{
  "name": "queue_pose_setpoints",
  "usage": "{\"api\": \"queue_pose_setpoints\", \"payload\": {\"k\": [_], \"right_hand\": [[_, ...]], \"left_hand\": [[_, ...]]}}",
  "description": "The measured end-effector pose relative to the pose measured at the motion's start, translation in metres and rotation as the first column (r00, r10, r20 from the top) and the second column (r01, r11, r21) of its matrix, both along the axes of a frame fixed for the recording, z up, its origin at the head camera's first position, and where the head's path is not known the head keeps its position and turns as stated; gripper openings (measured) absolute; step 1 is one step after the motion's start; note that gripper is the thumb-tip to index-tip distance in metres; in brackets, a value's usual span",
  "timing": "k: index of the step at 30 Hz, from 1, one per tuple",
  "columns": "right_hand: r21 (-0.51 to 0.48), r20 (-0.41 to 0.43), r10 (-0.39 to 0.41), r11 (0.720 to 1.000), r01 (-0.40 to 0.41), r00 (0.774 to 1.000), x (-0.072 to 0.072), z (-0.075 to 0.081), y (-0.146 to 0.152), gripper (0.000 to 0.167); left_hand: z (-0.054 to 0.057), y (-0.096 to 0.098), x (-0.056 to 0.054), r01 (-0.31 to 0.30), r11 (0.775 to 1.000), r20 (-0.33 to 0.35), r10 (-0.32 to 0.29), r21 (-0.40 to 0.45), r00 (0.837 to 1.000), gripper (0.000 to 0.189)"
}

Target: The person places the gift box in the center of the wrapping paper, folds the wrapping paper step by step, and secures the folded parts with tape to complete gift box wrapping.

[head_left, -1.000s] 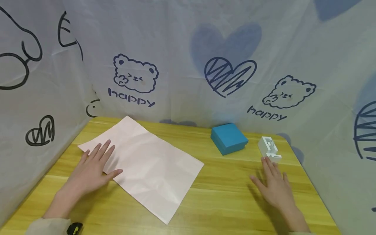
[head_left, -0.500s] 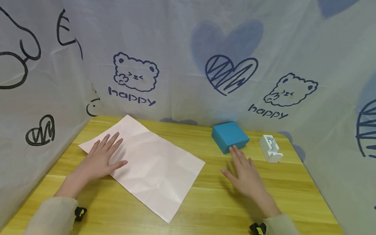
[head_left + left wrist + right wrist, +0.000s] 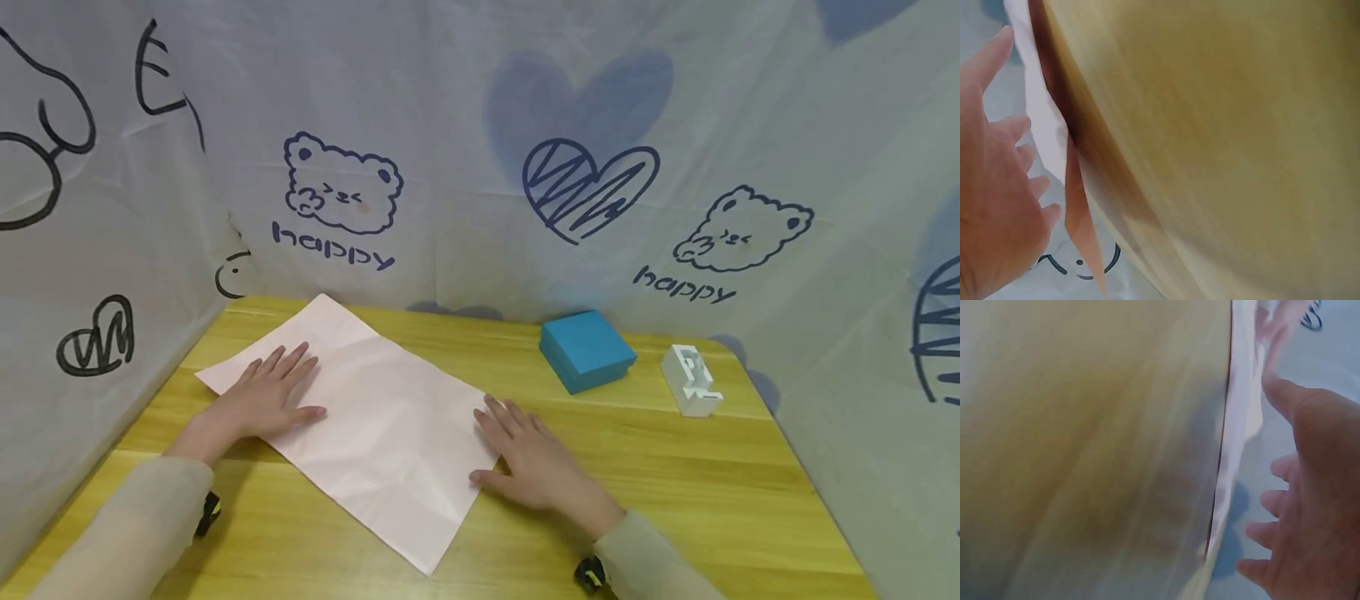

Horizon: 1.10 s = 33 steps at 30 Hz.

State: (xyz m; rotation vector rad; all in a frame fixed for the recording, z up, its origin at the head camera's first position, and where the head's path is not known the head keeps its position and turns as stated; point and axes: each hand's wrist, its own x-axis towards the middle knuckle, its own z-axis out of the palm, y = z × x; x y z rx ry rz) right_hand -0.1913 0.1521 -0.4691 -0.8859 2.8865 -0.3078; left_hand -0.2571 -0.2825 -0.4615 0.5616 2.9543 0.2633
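A pale pink sheet of paper [image 3: 382, 417] lies at an angle on the wooden table, faintly creased. My left hand [image 3: 266, 400] is over its left edge, fingers spread and straight. At the paper's right edge is my right hand [image 3: 528, 458], its fingers extended and fingertips overlapping the sheet in the head view. In the left wrist view, the left hand [image 3: 1004, 181] shows beside the paper's edge [image 3: 1047, 125], which stands a little off the table. The right wrist view shows the right hand [image 3: 1310, 487] next to the paper's other edge [image 3: 1235, 425]. Neither hand grips anything.
A blue box [image 3: 587, 350] sits toward the back of the table, right of the paper. Farther right stands a white tape dispenser [image 3: 690, 381]. A printed white cloth [image 3: 465, 167] hangs behind and beside the yellow wooden table [image 3: 675, 500].
My right hand has moved left from near the white dispenser, past the blue box, to the paper's right edge. The left hand has shifted slightly right over the paper.
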Motion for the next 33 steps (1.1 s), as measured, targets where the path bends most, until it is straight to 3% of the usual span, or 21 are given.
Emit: {"api": "queue_pose_setpoints", "payload": {"k": [3, 8, 16, 22, 28, 33], "right_hand": [[0.071, 0.056, 0.048, 0.996, -0.051, 0.997, 0.000, -0.002, -0.014, 0.086], [0.145, 0.120, 0.061, 0.986, -0.078, 0.991, 0.000, -0.003, -0.028, 0.085], [0.094, 0.171, 0.069, 0.992, -0.086, 0.983, -0.006, -0.006, -0.020, 0.085], [0.038, 0.203, 0.082, 0.995, -0.091, 0.976, -0.010, -0.005, 0.007, 0.083], [0.030, 0.222, 0.085, 0.995, -0.094, 0.971, -0.009, 0.000, 0.040, 0.074], [0.034, 0.228, 0.030, 0.999, -0.039, 0.973, -0.005, 0.001, 0.065, 0.087]], "left_hand": [[-0.002, 0.000, -0.003, 0.013, 1.000, 0.029, -0.013, -0.018, 0.999, 0.100], [-0.004, 0.001, -0.004, 0.023, 1.000, 0.064, -0.021, -0.018, 0.998, 0.098], [-0.003, 0.007, 0.002, 0.017, 1.000, 0.088, -0.017, -0.007, 0.996, 0.097], [0.002, 0.016, 0.018, 0.067, 0.997, 0.080, -0.064, -0.042, 0.995, 0.095], [0.009, 0.027, 0.039, 0.142, 0.990, 0.073, -0.140, -0.020, 0.987, 0.092], [0.010, 0.042, 0.056, 0.174, 0.985, 0.089, -0.175, 0.010, 0.981, 0.090]]}}
